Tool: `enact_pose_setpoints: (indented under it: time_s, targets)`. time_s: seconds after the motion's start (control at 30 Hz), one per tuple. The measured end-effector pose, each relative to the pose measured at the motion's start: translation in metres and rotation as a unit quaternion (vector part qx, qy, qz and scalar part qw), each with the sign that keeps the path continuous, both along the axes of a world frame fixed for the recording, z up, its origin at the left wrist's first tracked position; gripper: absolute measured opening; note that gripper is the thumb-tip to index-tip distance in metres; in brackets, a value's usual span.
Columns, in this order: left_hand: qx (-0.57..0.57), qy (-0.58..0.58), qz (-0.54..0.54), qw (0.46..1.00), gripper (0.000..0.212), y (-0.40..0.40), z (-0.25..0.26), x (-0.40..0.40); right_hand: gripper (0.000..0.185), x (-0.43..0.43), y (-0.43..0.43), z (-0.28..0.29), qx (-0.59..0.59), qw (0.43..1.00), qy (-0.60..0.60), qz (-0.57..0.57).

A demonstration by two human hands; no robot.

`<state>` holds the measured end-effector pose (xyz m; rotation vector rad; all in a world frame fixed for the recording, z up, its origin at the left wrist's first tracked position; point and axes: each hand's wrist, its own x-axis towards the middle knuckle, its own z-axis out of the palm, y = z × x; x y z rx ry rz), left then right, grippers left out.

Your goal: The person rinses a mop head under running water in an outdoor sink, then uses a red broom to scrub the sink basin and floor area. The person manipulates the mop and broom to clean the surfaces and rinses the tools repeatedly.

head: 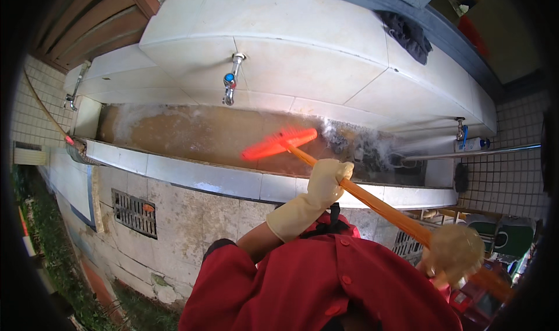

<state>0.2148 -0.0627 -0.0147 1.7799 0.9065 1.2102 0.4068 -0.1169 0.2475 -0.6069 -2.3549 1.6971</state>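
Both hands wear cream rubber gloves. My left hand (pixel 326 183) is closed around the orange handle (pixel 384 209) of a push broom, fairly near its head. Farther up the handle, at the lower right, my right hand (pixel 455 253) grips it too, slightly blurred. The red-orange brush head (pixel 281 144) is tilted over the long tiled trough (pixel 205 169), blurred along its bristles. Whether the bristles touch the brownish water (pixel 174 132) is hard to tell. Dark, wet items (pixel 371 149) lie in the trough's right end under splashing water.
Water sprays from the right tap (pixel 460 129), beside a bottle (pixel 474 144). A middle tap (pixel 231 79) and left tap (pixel 77 86) project from the tiled wall. Dark cloth (pixel 406 36) drapes over the ledge. A metal pole (pixel 493 152) crosses the right end. Floor grate (pixel 134 213) lies lower left.
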Motion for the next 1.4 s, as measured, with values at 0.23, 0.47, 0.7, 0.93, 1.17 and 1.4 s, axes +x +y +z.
enact_pose_setpoints:
  time_s: [0.23,0.47,0.7,0.93,1.17,1.4]
  targets:
    - [-0.007,-0.019,-0.026,0.999,0.016,0.010,-0.068,0.004,0.028,-0.025,-0.042,-0.045,-0.129,0.781,0.267,-0.550]
    - [-0.001,0.052,-0.035,0.998,0.010,0.029,-0.098,-0.007,0.036,-0.022,-0.040,-0.075,-0.115,0.820,0.293,-0.477]
    - [-0.010,0.083,-0.092,0.992,0.015,0.022,-0.084,0.020,0.039,-0.028,-0.036,-0.067,0.019,0.838,0.336,-0.430]
    - [-0.051,-0.024,-0.102,0.993,0.015,0.008,-0.074,0.043,0.033,-0.013,-0.034,-0.024,0.113,0.883,0.236,-0.390]
    - [-0.048,-0.072,-0.025,0.996,0.011,-0.002,-0.054,0.040,0.032,-0.001,-0.043,-0.044,0.070,0.885,0.321,-0.329]
    - [0.025,0.023,-0.063,0.997,0.009,0.009,-0.054,0.047,0.020,0.030,-0.004,-0.160,0.084,0.830,0.474,-0.282]
